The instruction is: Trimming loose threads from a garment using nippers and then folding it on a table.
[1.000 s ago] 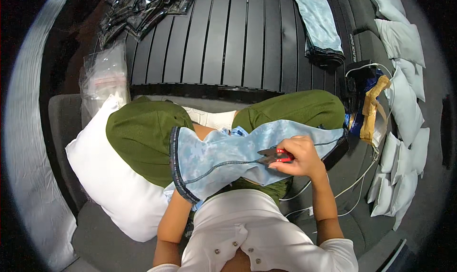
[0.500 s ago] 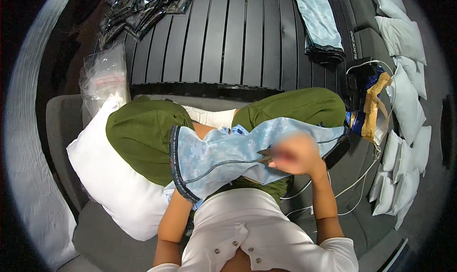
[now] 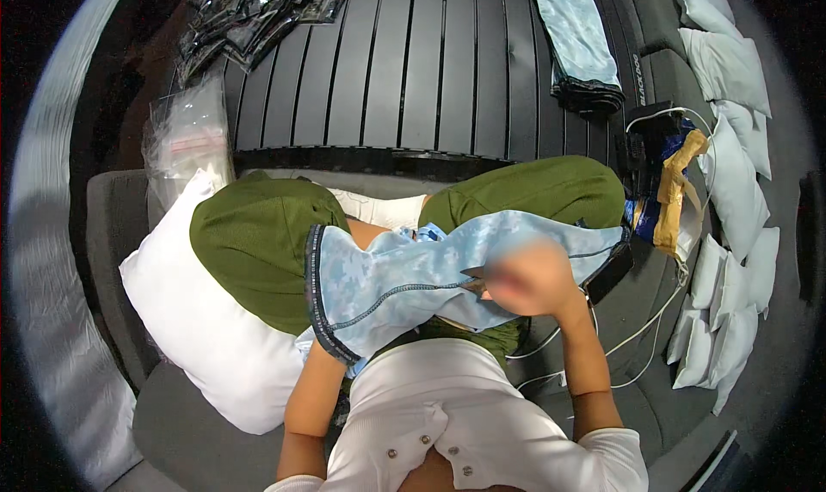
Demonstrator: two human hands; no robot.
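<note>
Across my lap lies a light blue patterned sleeve point(image 3: 379, 273) with a dark stitched seam along its length and a dark band at its wide left end. My left forearm point(image 3: 324, 389) runs up into that banded end, so my left hand is hidden inside the cloth. My right hand point(image 3: 527, 277), partly blurred, is closed round a pair of thread snips point(image 3: 472, 279). Their pointed blades stick out leftward from the fingers and rest at the seam, near the middle of the sleeve.
A black slatted table point(image 3: 391, 70) stands ahead, with folded blue sleeves point(image 3: 575, 40) at right and black plastic packets point(image 3: 254, 19) at left. Clear bags point(image 3: 191, 135) and a white pillow point(image 3: 206, 320) lie left. White cables point(image 3: 641, 346), a blue-and-gold bag point(image 3: 675, 195) and several small pillows point(image 3: 740, 178) are right.
The snips and my right hand have shifted very slightly left along the seam. The sleeve and my left arm are nearly where they were.
</note>
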